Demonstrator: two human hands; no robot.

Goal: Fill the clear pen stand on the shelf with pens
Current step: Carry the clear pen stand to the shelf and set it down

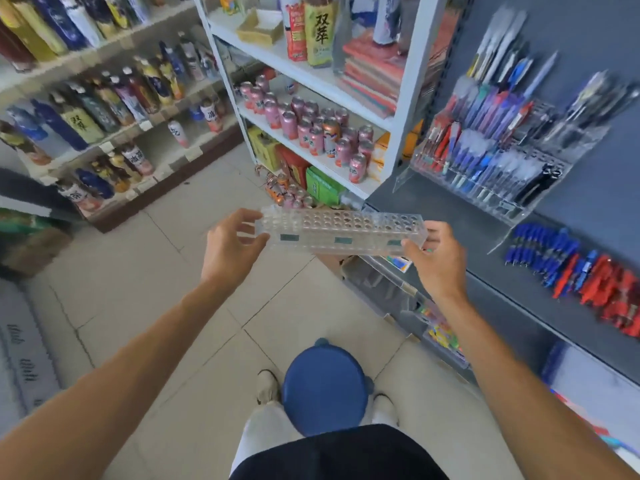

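While motion blurs the frame, the main facts can be made out. At centre frame a clear rectangular acrylic pen block (pixel 341 230), drilled with rows of round holes, is held level in the air above the tiled floor (pixel 166 271), off the shelf; its holes are empty. The left hand (pixel 230 245) has its fingers curled round the block's left end, thumb against the front face. The right hand (pixel 438 259) grasps the right end, thumb on the front face, fingers behind.

At the right of the frame a dark grey shelf (pixel 519 289) carries a clear tiered acrylic pen stand (pixel 498 206), its tiers packed with upright red, blue and black pens (pixel 485 109). At lower right on the same shelf, loose blue pens (pixel 540 249) and loose red pens (pixel 609 289) lie in heaps. At upper centre, a white shelving unit (pixel 398 126) holds pink drink cans (pixel 311 129). At bottom centre stands a round blue stool (pixel 323 393).
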